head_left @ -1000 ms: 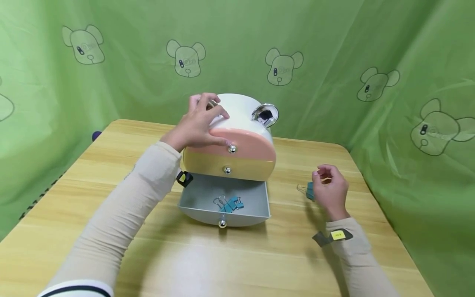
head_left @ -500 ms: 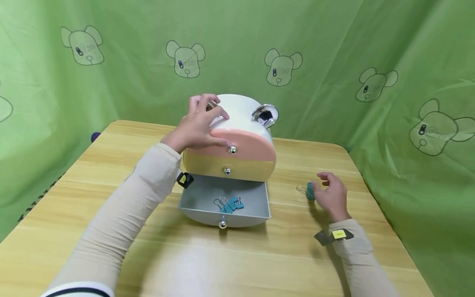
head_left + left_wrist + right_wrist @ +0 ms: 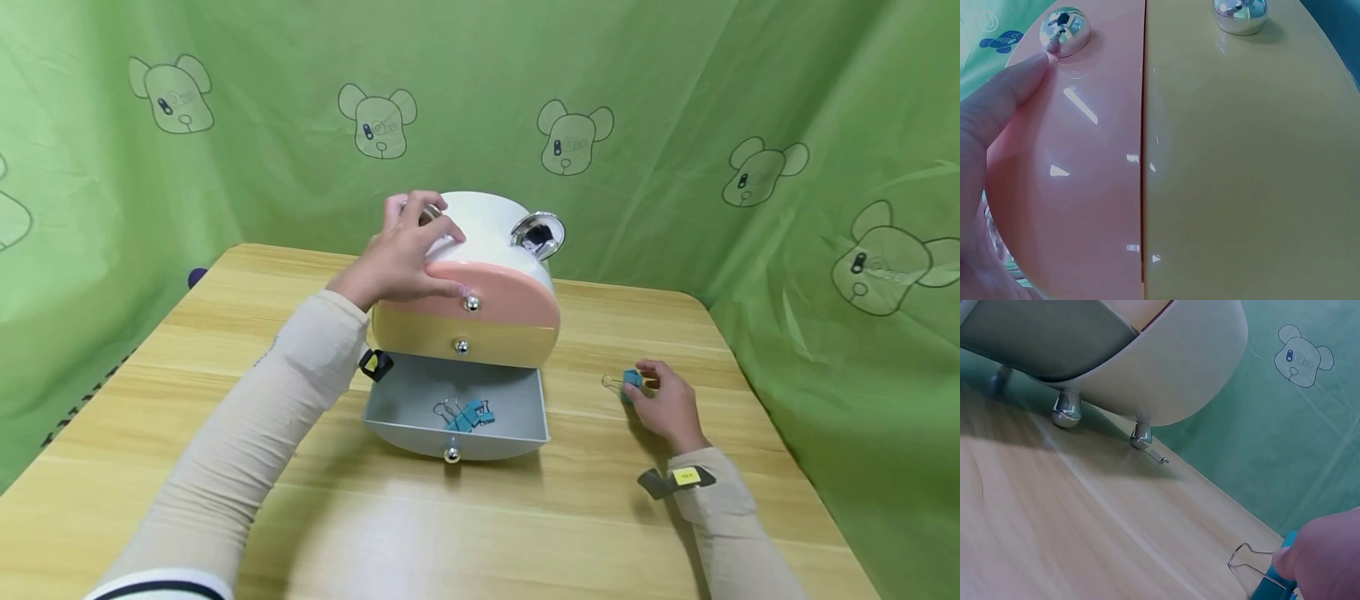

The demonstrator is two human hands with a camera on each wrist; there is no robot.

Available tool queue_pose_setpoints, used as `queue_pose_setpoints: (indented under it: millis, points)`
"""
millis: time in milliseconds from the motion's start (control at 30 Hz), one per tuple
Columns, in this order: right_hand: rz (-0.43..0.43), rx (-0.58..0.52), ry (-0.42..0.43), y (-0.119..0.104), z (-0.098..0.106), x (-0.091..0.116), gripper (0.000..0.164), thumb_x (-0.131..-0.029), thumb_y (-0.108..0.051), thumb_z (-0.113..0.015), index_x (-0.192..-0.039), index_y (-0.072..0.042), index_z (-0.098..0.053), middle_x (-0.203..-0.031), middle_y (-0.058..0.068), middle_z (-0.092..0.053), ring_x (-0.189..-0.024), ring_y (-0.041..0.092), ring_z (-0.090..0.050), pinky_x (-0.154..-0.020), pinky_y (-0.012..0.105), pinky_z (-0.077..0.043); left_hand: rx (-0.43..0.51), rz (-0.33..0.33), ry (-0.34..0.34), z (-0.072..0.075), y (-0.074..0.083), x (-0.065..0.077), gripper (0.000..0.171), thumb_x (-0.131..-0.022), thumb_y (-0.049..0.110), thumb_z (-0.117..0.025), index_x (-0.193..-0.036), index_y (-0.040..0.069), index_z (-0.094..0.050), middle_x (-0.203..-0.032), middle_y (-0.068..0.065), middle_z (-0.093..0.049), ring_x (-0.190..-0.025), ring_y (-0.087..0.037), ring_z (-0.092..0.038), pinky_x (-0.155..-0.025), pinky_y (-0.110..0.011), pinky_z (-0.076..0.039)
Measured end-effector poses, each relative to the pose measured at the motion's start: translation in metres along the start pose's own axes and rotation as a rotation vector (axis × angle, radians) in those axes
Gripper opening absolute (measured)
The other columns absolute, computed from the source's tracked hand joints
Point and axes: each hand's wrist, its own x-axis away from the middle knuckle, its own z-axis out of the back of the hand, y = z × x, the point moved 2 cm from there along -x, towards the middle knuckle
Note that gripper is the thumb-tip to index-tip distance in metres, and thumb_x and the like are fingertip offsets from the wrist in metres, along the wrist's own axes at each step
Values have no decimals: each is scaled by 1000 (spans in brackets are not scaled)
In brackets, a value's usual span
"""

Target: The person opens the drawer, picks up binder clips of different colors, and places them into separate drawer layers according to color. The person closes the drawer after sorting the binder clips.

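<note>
A small drawer cabinet (image 3: 480,225) with a white top and silver ears stands on the table. My left hand (image 3: 405,258) grips its upper left corner, fingers bent around the left ear. The thumb lies on the pink drawer front (image 3: 1085,187), its tip beside the round silver knob (image 3: 1065,32). Below the yellow drawer (image 3: 420,332), the grey drawer (image 3: 397,392) is pulled out with teal binder clips (image 3: 468,417) inside. To the right, my right hand (image 3: 667,407) pinches another teal binder clip (image 3: 632,379) on the table; its wire handle (image 3: 1249,557) points left.
The wooden table (image 3: 465,533) reaches back to green curtains (image 3: 480,100) behind and at the sides. In the right wrist view, silver feet (image 3: 1066,412) hold the cabinet above the tabletop. A small metal piece (image 3: 1159,456) shows near one foot.
My right hand has lowered onto the binder clip, and thumb and fingers have closed on it. The left hand and cabinet have stayed in place.
</note>
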Motion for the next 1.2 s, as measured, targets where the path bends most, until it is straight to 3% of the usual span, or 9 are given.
queue_pose_setpoints:
  millis: [400, 767, 1033, 1200]
  points:
    - [43, -2, 92, 5, -1, 1, 31, -93, -9, -62, -121, 3, -58, -114, 28, -61, -92, 40, -63, -75, 48, -53, 2, 4, -3, -1, 1, 0, 68, -63, 58, -84, -118, 26, -60, -148, 1, -20, -138, -27, -5, -99, -58, -34]
    - [10, -8, 181, -2, 3, 4, 26, -93, -11, -65, -116, 1, -63, -106, 22, -67, -88, 34, -64, -70, 37, -49, 4, 3, -2, 0, 1, 0, 68, -63, 59, -84, -117, 26, -60, -148, 2, -20, -138, -27, -4, -99, -58, -34]
    - [6, -56, 210, -14, 6, 8, 27, -93, -14, -66, -116, 0, -64, -100, 20, -69, -85, 28, -63, -62, 16, -46, 4, 0, 3, 0, 1, 1, 68, -63, 57, -85, -117, 25, -60, -148, 1, -21, -138, -28, -4, -99, -59, -34]
    - [21, -74, 227, -23, 8, 9, 27, -92, -15, -67, -115, -1, -65, -99, 20, -69, -85, 28, -64, -61, 13, -45, 0, -3, 2, 0, 2, 1, 67, -64, 57, -84, -117, 25, -60, -148, 1, -21, -138, -28, -4, -98, -59, -35]
